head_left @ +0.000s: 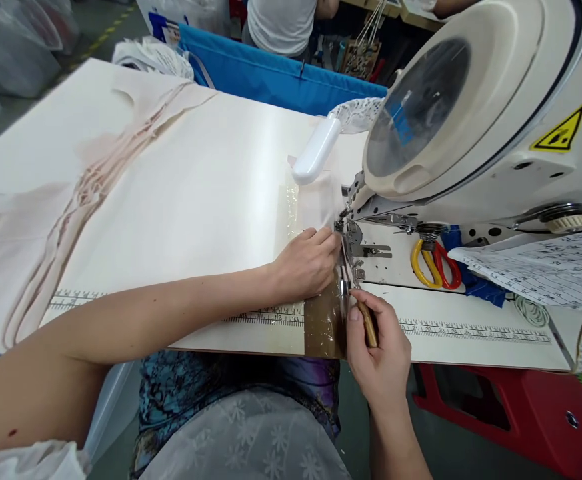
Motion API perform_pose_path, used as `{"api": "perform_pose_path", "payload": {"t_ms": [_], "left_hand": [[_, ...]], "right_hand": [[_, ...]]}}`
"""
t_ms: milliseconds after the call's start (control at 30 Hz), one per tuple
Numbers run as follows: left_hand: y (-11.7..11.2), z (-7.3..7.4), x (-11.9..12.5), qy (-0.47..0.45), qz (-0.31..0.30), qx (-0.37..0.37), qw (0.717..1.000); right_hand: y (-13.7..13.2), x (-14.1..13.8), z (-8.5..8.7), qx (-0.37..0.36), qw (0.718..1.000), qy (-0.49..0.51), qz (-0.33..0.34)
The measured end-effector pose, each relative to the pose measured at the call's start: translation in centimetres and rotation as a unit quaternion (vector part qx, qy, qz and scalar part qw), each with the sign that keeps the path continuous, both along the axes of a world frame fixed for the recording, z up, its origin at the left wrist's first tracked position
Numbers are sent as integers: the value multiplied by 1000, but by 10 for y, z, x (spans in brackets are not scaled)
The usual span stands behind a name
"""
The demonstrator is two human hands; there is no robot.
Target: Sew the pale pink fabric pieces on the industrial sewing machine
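Observation:
My left hand (311, 263) lies just left of the sewing machine's needle area. Its fingers are bunched together on a strip of pale pink fabric (315, 200); the thumb is hidden. A wooden-handled tool (369, 325), much like an awl, sits between the thumb and fingers of my right hand (381, 343). Its upper end points toward the presser foot (343, 227), though the tip does not show clearly. Brown, shiny tape (323, 327) covers the table edge below my left hand. The sewing machine head (471, 120) rises over the right side.
More pale pink fabric (95, 187) lies bunched on the white table (195, 193) at left. A white oblong object (317, 150) stands behind the strip. Scissors (435, 263), a written sheet (555, 267) and coiled cord (531, 310) lie right. A blue cloth bin (271, 70) borders the back.

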State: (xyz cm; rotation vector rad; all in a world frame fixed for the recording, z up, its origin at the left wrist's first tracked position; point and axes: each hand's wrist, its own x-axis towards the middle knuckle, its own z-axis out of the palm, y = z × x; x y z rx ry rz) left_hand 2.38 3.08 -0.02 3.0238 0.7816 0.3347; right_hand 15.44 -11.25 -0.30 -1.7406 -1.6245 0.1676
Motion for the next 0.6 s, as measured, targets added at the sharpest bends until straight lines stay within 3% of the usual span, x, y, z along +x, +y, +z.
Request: {"api": "perform_pose_path", "payload": {"t_ms": [100,233,600], "left_hand": [[1,0,-1,-3,-10,-3,1000],[2,1,-2,11,-12,-8,1000],[2,-1,-1,7,-7,-13,1000]], "right_hand": [[13,-4,-1,23,996,-83,24],[23,-8,-4,26,988,-155,8],[28,-12,-5,19,979,-203,-14]]}}
